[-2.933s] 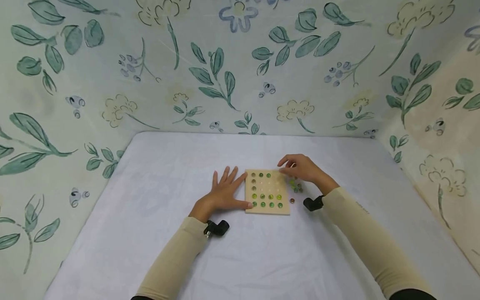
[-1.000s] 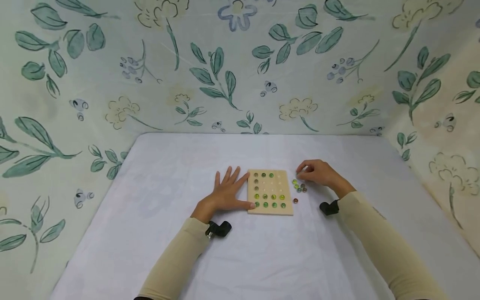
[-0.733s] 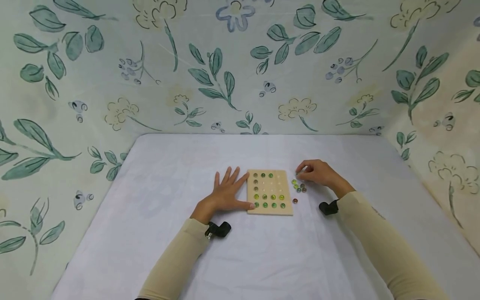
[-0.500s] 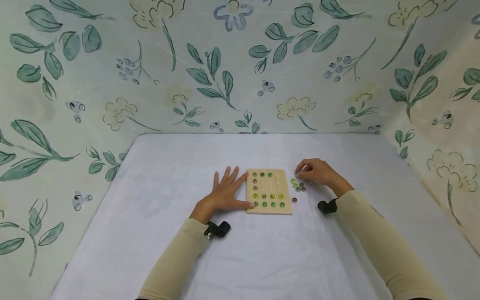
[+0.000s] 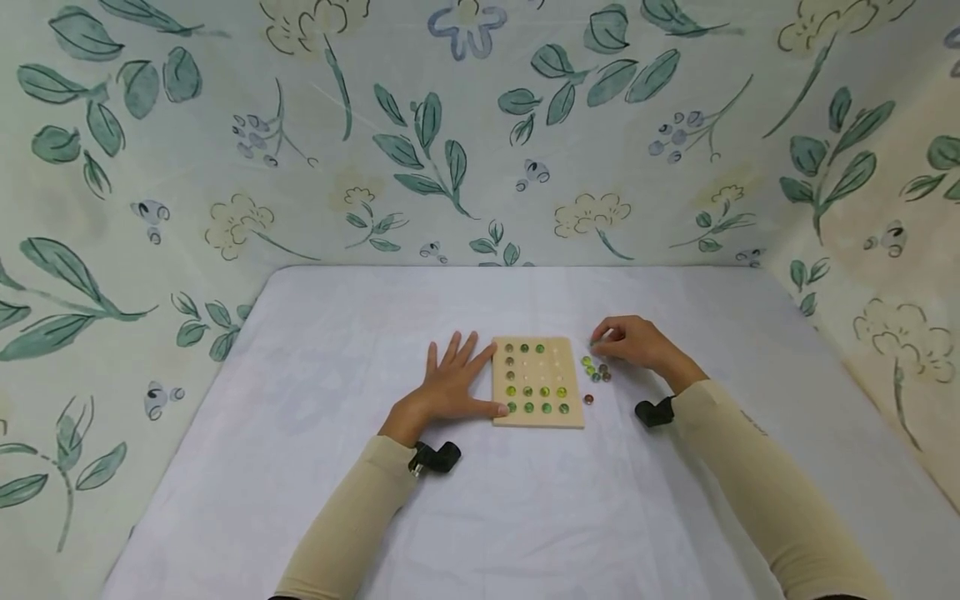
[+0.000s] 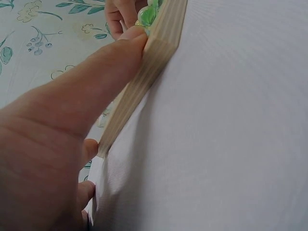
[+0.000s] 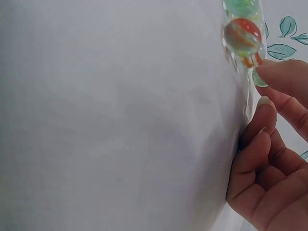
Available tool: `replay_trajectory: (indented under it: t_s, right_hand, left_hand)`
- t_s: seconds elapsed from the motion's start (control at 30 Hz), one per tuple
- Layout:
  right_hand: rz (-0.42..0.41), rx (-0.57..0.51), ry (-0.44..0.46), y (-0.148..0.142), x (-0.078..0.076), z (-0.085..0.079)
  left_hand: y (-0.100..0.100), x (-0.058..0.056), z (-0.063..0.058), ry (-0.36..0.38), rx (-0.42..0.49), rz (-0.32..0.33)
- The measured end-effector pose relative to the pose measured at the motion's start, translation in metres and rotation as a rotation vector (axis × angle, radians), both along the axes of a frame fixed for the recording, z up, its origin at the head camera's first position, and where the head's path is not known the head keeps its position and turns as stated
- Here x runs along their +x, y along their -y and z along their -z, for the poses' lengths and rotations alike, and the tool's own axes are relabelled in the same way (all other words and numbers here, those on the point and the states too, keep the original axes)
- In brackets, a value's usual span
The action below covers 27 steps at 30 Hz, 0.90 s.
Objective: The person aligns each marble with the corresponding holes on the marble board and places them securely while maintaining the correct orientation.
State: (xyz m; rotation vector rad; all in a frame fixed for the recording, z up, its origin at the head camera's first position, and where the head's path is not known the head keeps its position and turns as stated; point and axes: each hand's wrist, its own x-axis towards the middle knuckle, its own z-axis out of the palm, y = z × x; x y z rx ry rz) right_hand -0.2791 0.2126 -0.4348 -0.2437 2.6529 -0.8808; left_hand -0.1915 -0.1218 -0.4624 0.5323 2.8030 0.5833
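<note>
A square wooden board with round hollows lies flat on the white cloth. Marbles fill its two front rows, and more sit along its left side and back row. My left hand is spread flat beside it, thumb on the near left corner and index finger against the far left edge. Right of the board, my right hand pinches a green marble between thumb and index finger, other fingers curled. Close to it lies a small group of green and brownish marbles.
A lone red-streaked marble sits near the board's right edge, apart from the group. White cloth covers the table. Behind and at the sides hangs leaf-patterned fabric. A black wrist camera is worn on each arm.
My right hand has moved from the board's far right corner to the loose marbles; a green marble now shows between its fingertips. The left hand stays in place on the board.
</note>
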Motion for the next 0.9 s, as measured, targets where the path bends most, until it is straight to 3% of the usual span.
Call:
replay_trajectory:
  t_s: [0.23, 0.5, 0.9]
  right_hand:
    - [0.007, -0.02, -0.006, 0.0, 0.004, 0.0]
    - [-0.013, -0.027, -0.034, 0.001, 0.004, -0.003]
    - [-0.052, -0.058, -0.083, 0.022, 0.003, 0.0]
  left_hand:
    - [0.001, 0.001, 0.0, 0.011, 0.013, 0.002]
    - [0.001, -0.005, 0.009, 0.006, 0.019, 0.002]
    - [0.001, -0.002, 0.001, 0.013, -0.01, 0.006]
